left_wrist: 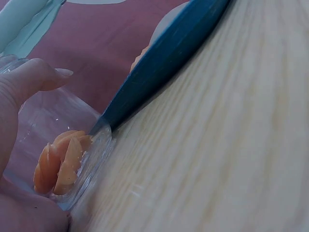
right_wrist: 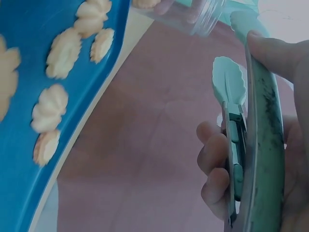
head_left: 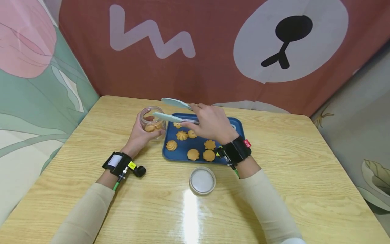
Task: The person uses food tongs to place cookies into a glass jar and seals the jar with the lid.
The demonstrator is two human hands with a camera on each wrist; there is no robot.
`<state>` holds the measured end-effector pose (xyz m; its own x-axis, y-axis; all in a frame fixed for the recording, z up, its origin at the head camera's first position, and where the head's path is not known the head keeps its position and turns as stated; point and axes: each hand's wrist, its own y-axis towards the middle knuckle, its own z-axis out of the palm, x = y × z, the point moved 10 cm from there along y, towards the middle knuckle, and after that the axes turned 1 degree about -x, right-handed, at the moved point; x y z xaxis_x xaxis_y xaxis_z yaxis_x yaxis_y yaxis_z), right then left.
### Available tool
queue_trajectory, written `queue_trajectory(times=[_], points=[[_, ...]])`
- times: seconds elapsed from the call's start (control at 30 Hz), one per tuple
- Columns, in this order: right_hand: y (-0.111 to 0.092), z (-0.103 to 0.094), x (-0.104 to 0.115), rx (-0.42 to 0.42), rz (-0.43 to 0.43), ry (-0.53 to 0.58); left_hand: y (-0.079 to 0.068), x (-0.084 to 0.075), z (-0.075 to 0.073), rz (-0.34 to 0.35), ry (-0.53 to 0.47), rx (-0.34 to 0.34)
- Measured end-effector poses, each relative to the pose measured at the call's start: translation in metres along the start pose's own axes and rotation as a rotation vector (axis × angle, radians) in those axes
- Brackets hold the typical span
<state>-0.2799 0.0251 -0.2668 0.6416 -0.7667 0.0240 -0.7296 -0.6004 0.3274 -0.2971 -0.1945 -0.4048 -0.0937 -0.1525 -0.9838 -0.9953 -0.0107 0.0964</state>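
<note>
My left hand (head_left: pixel 138 136) grips a clear jar (head_left: pixel 151 112), thumb and fingers round its side. Several golden cookies (left_wrist: pixel 63 162) lie at the bottom of the jar. Pale green tongs (head_left: pixel 169 117) are held in my right hand (head_left: pixel 213 123), with thumb and fingers on opposite arms. The tong tips stand apart with nothing between them; in the head view the lower tip overlaps the jar's mouth. Beside the jar lies a blue tray (head_left: pixel 179 155) with several piped cookies (head_left: pixel 182 135) on it, partly hidden under my right hand and wrist.
A round, pale lid (head_left: pixel 202 181) lies on the wooden table (head_left: pixel 146 206) in front of the tray. Behind the table hangs a reddish-brown cloth (head_left: pixel 213 67) with a cartoon face. Each wrist wears a black strap (head_left: pixel 236 150) with a small camera.
</note>
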Motion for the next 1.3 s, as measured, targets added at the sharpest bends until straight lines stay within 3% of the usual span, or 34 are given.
queue_trajectory(times=[0.47,0.77,1.0,1.3], points=[[-0.030,-0.002,-0.043,0.033,0.084,-0.025,0.000,0.002,-0.002,-0.027,0.029,-0.017],[-0.055,0.018,-0.071,0.111,0.155,-0.013,0.000,0.003,0.000,-0.030,0.020,-0.009],[-0.069,0.027,-0.090,0.105,0.174,-0.033,0.000,0.003,0.000,-0.031,0.016,-0.009],[-0.081,0.042,-0.118,0.151,0.269,-0.069,0.001,0.004,0.000,-0.029,0.012,-0.006]])
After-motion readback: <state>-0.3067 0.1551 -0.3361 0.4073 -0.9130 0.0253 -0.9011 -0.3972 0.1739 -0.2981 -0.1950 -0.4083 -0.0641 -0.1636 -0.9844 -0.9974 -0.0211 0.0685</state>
